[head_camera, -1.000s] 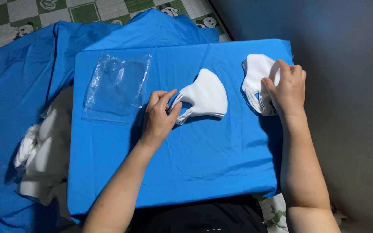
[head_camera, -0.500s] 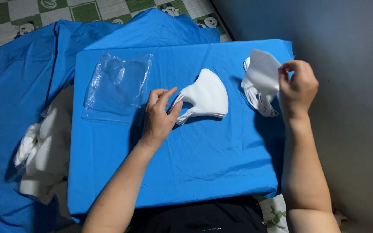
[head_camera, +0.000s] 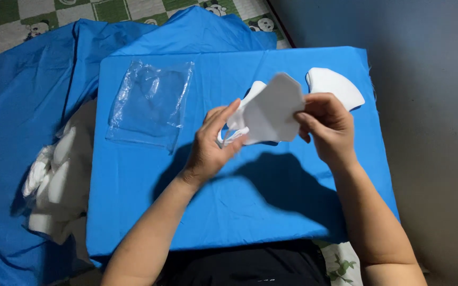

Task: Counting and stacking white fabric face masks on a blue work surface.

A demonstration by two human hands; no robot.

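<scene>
- Head view: right hand (head_camera: 328, 127), earlier out at 3 o'clock, now at centre, fingers pinching a white mask (head_camera: 272, 108).
- Left hand (head_camera: 211, 145), fingers gripping a second mask (head_camera: 239, 119), lifted off the table (head_camera: 229, 212).
- Mask stack (head_camera: 335, 87) near the 2 o'clock edge; plastic bag (head_camera: 152, 103) at 10 o'clock; near half open.

Bright, even light falls from above and slightly behind onto the blue cloth (head_camera: 239, 212), throwing a dark, soft-edged shadow of the hands and arms across it toward its near edge. The clear plastic bag (head_camera: 149, 103) on the cloth shows faint glare. Right of the cloth the grey wall (head_camera: 425, 106) dims. Focus is sharp throughout, with little edge distortion.
</scene>
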